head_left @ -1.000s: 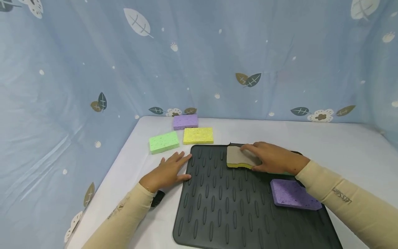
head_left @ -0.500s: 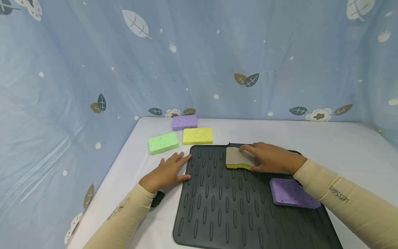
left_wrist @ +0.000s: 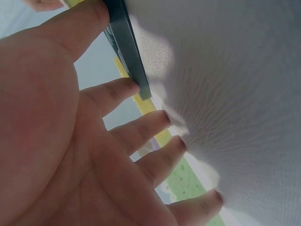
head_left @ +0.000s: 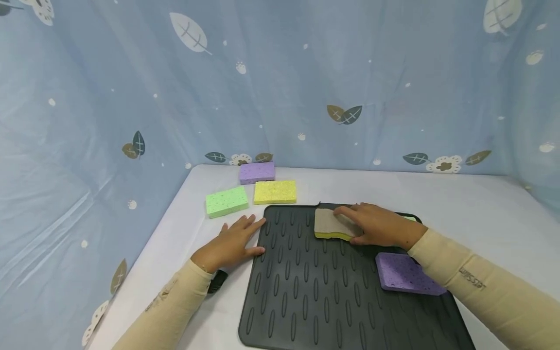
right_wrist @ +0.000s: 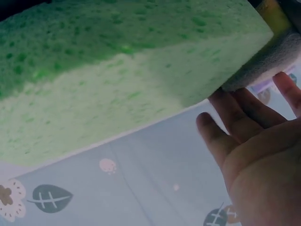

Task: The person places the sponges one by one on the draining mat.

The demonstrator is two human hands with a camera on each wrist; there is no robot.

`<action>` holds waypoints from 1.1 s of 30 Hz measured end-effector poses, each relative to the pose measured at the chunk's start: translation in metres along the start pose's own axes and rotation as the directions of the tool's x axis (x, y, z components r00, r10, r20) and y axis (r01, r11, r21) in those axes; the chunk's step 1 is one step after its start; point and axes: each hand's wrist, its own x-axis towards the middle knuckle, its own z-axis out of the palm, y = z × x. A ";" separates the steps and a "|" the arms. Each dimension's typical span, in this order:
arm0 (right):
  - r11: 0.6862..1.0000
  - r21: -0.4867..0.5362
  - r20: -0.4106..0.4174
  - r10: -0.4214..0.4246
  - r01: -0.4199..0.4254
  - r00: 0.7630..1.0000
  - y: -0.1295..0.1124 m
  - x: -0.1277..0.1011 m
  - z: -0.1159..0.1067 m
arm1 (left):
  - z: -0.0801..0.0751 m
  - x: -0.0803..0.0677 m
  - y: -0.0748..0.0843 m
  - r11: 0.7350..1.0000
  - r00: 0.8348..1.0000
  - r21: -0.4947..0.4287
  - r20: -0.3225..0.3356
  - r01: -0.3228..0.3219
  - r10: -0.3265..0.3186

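My right hand (head_left: 380, 226) holds a scouring sponge (head_left: 332, 223), grey on top and yellow beneath, near the far edge of a black ridged mat (head_left: 297, 296). Its index finger lies on the grey face and its thumb is at the near side. In the right wrist view the fingertips touch the grey face, and a green sponge (right_wrist: 117, 94) fills the upper left. My left hand (head_left: 225, 248) lies at the mat's left edge with fingers spread. Thumb and index fingertip touch the mat's rim (left_wrist: 129, 52); the other fingertips rest on the white cloth.
A purple sponge (head_left: 404, 274) lies on the mat's right side, partly behind my right forearm. Beyond the mat at the left are a light green sponge (head_left: 226, 201), a yellow sponge (head_left: 274, 192) and another purple sponge (head_left: 257, 173). A blue patterned curtain (head_left: 280, 87) closes the back and left.
The head view has shifted slightly, so everything sits a little further left in it. Both hands and the sponges keep their places.
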 end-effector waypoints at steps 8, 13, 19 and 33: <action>0.999 0.014 -0.077 0.041 -0.040 0.996 -0.010 -0.013 -0.015 | -0.001 0.000 0.001 1.000 1.000 -0.006 0.003 -0.010 0.010; 0.996 0.042 -0.217 0.087 -0.080 0.972 -0.014 -0.026 -0.027 | -0.003 0.000 0.001 1.000 1.000 -0.008 0.012 -0.007 0.007; 0.986 0.086 -0.332 0.161 -0.140 0.929 -0.016 -0.043 -0.034 | -0.002 -0.001 0.001 1.000 1.000 -0.009 0.011 -0.002 0.002; 0.939 0.242 -0.563 0.342 -0.246 0.753 0.008 -0.098 -0.015 | 0.001 -0.001 -0.001 1.000 1.000 0.007 0.007 -0.007 0.007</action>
